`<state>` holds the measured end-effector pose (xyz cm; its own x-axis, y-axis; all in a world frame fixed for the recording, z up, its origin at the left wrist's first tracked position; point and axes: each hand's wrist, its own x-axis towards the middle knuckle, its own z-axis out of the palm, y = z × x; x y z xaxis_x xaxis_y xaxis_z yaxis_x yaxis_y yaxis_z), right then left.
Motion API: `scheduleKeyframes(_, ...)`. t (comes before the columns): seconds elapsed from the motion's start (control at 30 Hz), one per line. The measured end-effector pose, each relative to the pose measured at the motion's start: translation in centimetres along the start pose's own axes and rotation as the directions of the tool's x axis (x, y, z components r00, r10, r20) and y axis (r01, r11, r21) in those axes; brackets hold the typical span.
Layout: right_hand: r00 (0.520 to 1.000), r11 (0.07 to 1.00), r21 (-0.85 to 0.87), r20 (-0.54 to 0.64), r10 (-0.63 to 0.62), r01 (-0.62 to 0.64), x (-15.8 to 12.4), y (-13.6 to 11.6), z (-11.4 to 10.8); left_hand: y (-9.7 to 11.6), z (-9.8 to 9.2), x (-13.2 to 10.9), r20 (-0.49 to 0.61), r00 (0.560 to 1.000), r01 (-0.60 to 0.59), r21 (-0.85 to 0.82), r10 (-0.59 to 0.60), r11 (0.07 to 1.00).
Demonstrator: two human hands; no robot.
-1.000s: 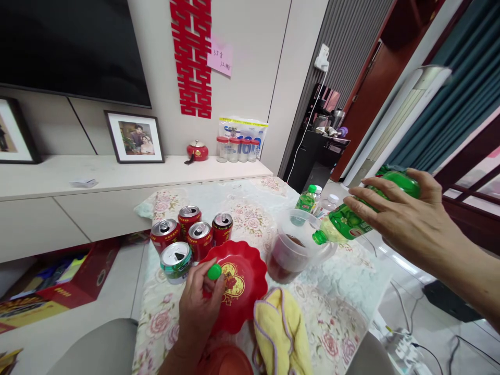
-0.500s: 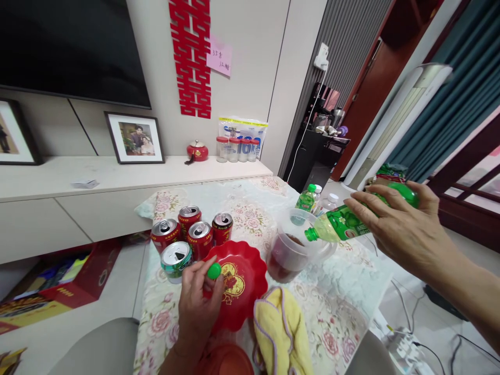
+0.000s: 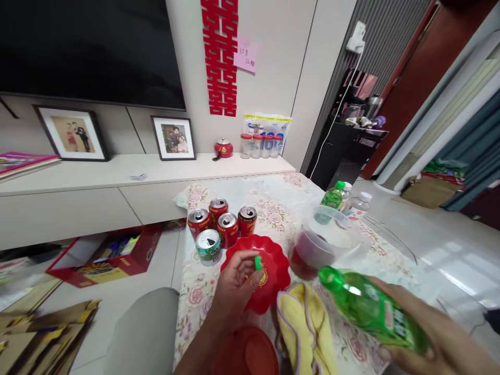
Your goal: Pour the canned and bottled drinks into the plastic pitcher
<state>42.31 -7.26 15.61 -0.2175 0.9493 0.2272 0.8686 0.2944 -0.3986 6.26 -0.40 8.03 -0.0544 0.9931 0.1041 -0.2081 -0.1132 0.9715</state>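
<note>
My left hand (image 3: 236, 278) pinches a small green bottle cap (image 3: 258, 262) above the red scalloped plate (image 3: 275, 247). At lower right my right hand (image 3: 425, 333) is wrapped round a green plastic bottle (image 3: 369, 304), tilted with its neck toward the left. Motion blurs this bottle somewhat, and I cannot tell how much is inside. Just beyond its neck stands a clear plastic pitcher (image 3: 312, 247) with reddish-brown liquid in the bottom. A folded yellow cloth (image 3: 304, 328) with purple edging lies between my hands, in front of the plate.
Several opened drink cans (image 3: 227, 229) stand left of the plate. Behind the pitcher are a green-capped bottle (image 3: 333, 197) and a white-capped bottle (image 3: 359, 204). A red round container (image 3: 246, 354) sits at the front edge. A grey stool (image 3: 144, 333) is at left.
The green bottle has moved away from above the pitcher, down and toward me, its neck no longer over the rim. My left hand still holds the cap, now turned. The view has shifted left.
</note>
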Motion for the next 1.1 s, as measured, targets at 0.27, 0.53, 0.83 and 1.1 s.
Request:
scheduleKeyframes(0.27, 0.952, 0.993, 0.104, 0.306, 0.029, -0.064, 2.0, -4.8, 4.1, 3.8, 1.4, -1.3, 0.279, 0.958, 0.087, -0.077, -0.063, 0.993)
scheduleKeyframes(0.53, 0.946, 0.974, 0.215, 0.323, -0.007, -0.067, 1.8, -4.6, 5.2, 5.8, 0.8, -0.7, 0.384, 0.902, -0.33, 0.316, 0.199, 0.889)
scheduleKeyframes(0.83, 0.947, 0.888, 0.441, 0.32, -0.023, -0.127, 2.1, -5.6, 5.1, 6.3, 1.7, -1.2, 0.411, 0.858, -0.438, 0.276, 0.307, 0.856)
scheduleKeyframes(1.1, 0.975, 0.946, 0.32, 0.22, -0.029, -0.044, 1.0, -5.2, 6.7, 5.9, 2.5, -2.3, 0.267, 0.927, -0.327, 0.225, 0.265, 0.918)
